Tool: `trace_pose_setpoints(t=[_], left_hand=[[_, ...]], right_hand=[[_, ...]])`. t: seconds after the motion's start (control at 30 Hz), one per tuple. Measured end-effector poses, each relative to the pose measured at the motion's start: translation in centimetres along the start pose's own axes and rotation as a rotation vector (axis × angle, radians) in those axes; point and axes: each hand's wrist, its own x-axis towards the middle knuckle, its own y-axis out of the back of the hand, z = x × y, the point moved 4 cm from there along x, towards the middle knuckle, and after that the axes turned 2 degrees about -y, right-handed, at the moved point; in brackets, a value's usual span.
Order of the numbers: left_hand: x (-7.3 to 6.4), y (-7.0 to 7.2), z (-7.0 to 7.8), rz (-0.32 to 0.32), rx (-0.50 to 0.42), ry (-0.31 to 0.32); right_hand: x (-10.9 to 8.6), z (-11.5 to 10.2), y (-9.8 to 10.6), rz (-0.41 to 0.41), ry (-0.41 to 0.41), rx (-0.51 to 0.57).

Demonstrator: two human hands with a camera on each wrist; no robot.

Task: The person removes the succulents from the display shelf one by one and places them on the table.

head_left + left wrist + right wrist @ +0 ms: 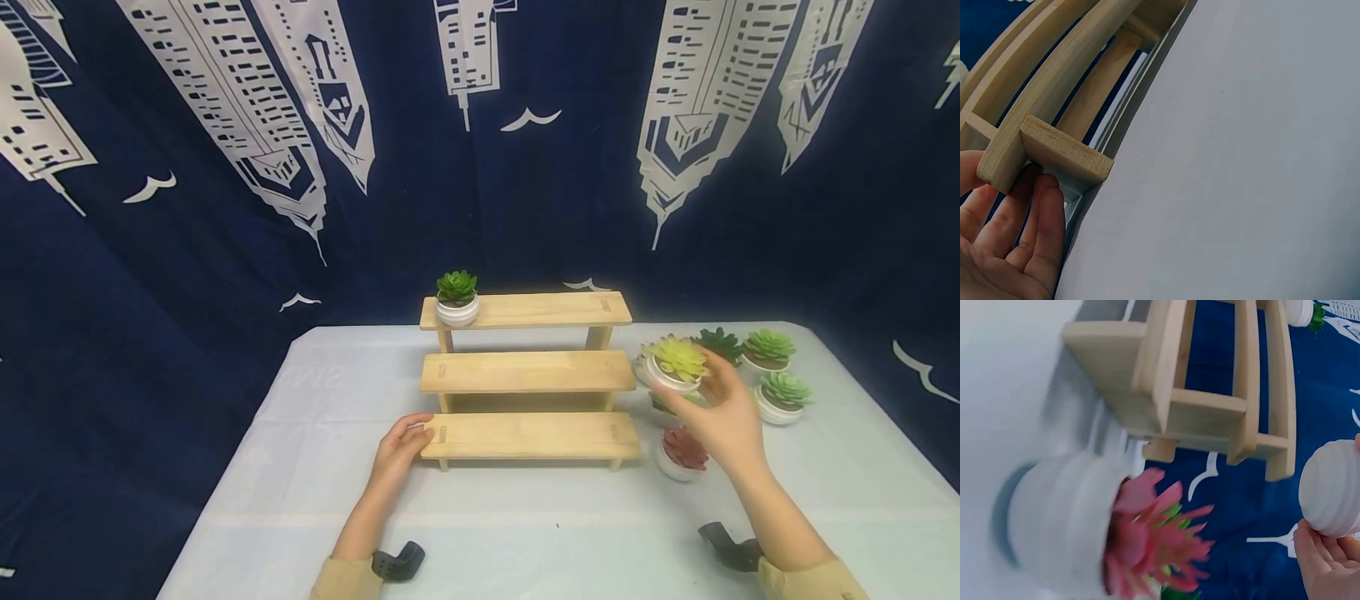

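Note:
My left hand (401, 450) grips the left end of the lowest step of a three-step wooden display stand (525, 435). In the left wrist view, the fingers (1041, 212) curl under the board's end (1000, 165). My right hand (727, 417) holds a potted yellow-green succulent (678, 358) up at the stand's right side. Its white ribbed pot (1329, 487) shows from below in the right wrist view, fingertips around it. One dark green potted succulent (457, 297) stands on the top step's left end. A red potted succulent (682, 454) sits on the table below the right hand.
Several more potted succulents stand on the table at the right, among them a light green one (768, 348) and a pale green one (783, 396). Others are partly hidden behind the right hand. A navy curtain (480, 208) with white buildings hangs behind the white table (315, 500).

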Motion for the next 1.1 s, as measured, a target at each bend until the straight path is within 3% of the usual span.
trace_pose_setpoints(t=[0.47, 0.93, 1.1], left_hand=[[0.0, 0.0, -0.1, 0.008, 0.015, -0.017], [0.1, 0.2, -0.1, 0.008, 0.021, -0.027], [0.2, 0.1, -0.1, 0.003, 0.031, -0.040]], right_hand=[[-1.1, 3.5, 1.7, 0.011, -0.123, -0.027], [-1.8, 7.1, 2.8, 0.108, -0.193, -0.027], [-2.1, 7.8, 3.1, 0.107, -0.223, -0.048]])
